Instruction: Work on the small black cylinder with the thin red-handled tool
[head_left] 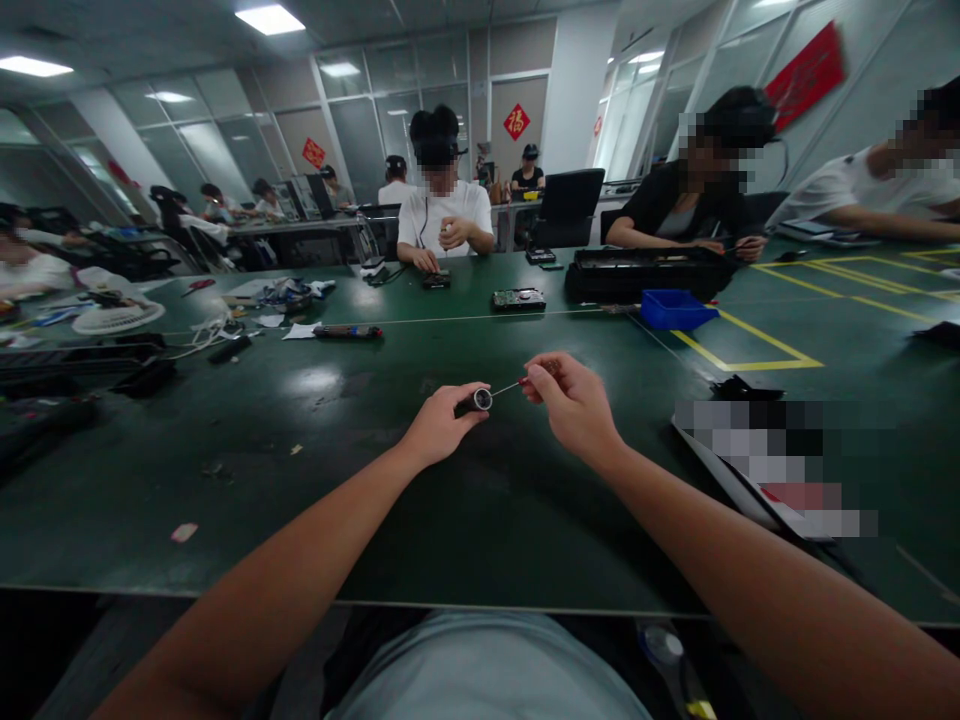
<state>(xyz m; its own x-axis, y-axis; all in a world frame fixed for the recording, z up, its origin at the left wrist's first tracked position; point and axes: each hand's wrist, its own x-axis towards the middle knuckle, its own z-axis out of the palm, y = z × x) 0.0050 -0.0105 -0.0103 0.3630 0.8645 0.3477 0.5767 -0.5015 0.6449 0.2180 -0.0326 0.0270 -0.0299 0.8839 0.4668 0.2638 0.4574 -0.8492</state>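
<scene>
Above the green table (480, 520), my left hand (435, 428) is closed around a short black cylinder (473, 403) with a silver ring at its end. That ringed end faces right and toward me. My right hand (576, 402) pinches a screwdriver (508, 387) with a thin metal shaft and a reddish handle mostly covered by the fingers. The shaft slants down to the left, its tip at or very near the cylinder's ringed end; contact cannot be made out.
A hard drive (519, 299) lies ahead, with a black casing (649, 275) and a blue bin (679, 310) to its right. A dark rod-shaped device (349, 332) lies left. Co-workers sit opposite, one person (444, 220) handling a small dark part. A partly blurred sheet (724, 470) is at right.
</scene>
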